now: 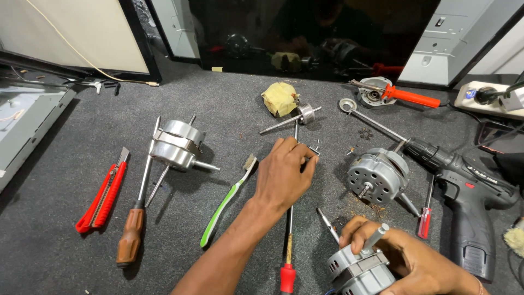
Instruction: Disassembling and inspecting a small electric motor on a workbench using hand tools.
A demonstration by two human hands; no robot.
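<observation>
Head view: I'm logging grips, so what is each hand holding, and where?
The right hand grips a grey motor around its upper housing. The left hand pinches something small; what it is cannot be told.

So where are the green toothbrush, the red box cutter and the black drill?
green toothbrush [225, 205]: head view, middle of handle.
red box cutter [103, 198]: head view, middle of body.
black drill [470, 210]: head view, on handle.

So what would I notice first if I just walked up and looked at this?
Probably the two hands in the middle: the left hand reaches over a long red-handled screwdriver to pinch a small metal part, while the right hand grips a grey motor at the bottom edge. Next, the bright things on the dark mat: a red utility knife far left and a green toothbrush beside the left hand.
</observation>
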